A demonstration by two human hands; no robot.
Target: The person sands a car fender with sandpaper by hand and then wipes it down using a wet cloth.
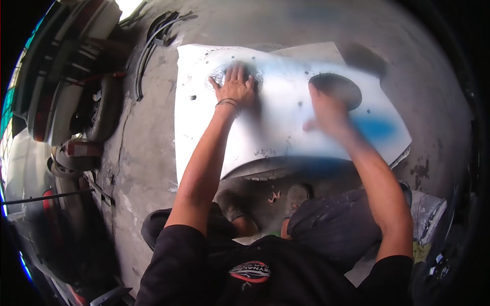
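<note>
A white car body panel (270, 122), with several small holes and scuffed spots, lies in front of me. My left hand (236, 86) rests flat on its upper left part, fingers spread, over a roughened, scratched patch (214, 77). My right hand (326, 109) is smeared by motion near the panel's right side, beside a dark oval area (339, 86). Whether that hand holds anything is hidden by the blur. Along the panel's near edge runs a curved, dark arch-shaped cutout (265, 168).
Several car parts and bumpers (61, 92) are piled at the left. A dark curved strip (145, 66) lies on the concrete floor (138, 143). My shoe (297, 198) and a dry leaf (274, 197) are below the panel. A white container (429, 217) stands near my right knee.
</note>
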